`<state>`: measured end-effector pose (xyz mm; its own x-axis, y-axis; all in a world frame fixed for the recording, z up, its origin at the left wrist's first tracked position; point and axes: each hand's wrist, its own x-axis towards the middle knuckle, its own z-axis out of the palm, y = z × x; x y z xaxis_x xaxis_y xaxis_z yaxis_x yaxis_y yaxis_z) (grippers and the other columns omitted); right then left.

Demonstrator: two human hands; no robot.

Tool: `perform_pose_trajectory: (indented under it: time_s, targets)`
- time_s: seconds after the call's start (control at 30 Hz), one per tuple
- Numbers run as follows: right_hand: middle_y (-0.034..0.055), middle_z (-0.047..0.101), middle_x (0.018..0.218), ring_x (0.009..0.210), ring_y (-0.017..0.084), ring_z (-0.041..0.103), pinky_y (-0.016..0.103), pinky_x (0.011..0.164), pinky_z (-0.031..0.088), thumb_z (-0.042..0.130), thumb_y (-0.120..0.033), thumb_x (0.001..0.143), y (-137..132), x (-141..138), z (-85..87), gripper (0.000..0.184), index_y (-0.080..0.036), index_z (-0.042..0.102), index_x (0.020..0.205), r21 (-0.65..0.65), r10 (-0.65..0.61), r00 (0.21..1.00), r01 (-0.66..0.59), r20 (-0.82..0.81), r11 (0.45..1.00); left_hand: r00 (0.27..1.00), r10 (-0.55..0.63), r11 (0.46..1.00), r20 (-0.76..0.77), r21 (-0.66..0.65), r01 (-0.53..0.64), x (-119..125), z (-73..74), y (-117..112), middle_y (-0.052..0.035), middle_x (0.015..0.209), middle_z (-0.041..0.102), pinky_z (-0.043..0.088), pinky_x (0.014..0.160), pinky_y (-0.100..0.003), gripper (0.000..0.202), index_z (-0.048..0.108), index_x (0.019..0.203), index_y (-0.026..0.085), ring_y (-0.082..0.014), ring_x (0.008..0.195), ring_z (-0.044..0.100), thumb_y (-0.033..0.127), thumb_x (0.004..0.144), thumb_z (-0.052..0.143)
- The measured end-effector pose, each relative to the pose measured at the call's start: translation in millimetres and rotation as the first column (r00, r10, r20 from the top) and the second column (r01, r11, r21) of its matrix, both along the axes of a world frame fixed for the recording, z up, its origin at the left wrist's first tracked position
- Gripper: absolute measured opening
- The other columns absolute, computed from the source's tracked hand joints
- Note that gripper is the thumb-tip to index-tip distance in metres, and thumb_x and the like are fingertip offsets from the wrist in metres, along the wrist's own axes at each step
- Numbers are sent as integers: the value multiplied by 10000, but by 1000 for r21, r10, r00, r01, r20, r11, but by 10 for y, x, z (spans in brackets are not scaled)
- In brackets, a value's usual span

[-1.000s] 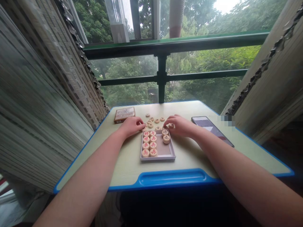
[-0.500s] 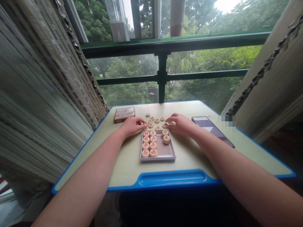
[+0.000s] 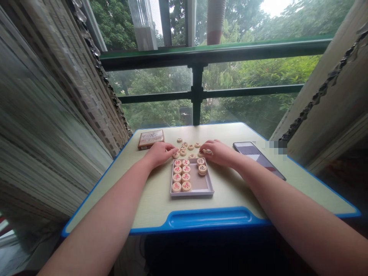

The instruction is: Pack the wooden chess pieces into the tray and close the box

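Observation:
A shallow grey tray (image 3: 198, 184) lies mid-table with several round wooden chess pieces (image 3: 181, 177) in it, marked in red. More loose pieces (image 3: 189, 146) lie scattered on the table just beyond the tray. My left hand (image 3: 159, 152) rests at the tray's far left corner, its fingers curled onto a loose piece (image 3: 175, 155). My right hand (image 3: 220, 152) sits at the tray's far right corner and pinches a piece (image 3: 207, 151) between its fingertips.
A small printed box (image 3: 151, 138) lies at the table's far left. A phone (image 3: 258, 159) lies to the right of my right hand. The table (image 3: 238, 191) has a blue rim and a blue groove (image 3: 208, 218) at its near edge. Window bars and curtains surround it.
Both hands stay by the tray's far corners. The right hand has shifted slightly with its piece; the left fingers have edged onto a loose piece. The view moved a little.

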<state>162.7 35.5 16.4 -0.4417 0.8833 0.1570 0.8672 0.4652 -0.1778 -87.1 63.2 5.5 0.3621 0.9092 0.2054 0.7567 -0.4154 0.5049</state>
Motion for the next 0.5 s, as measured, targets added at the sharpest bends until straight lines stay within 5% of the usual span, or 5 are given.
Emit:
perform_pose_trajectory:
  time_s: [0.5]
  targets:
    - [59,653,937,926,222,523,312,755,414,613,-302,750,8,31,-8,202,-186,598,915,38,-53,996,56,-76,998,997,9,1000,76,26,-11,5,3,-13,-39,682,673,382,599,-266,436,707,758,137,-164,642,551,514,743,490]
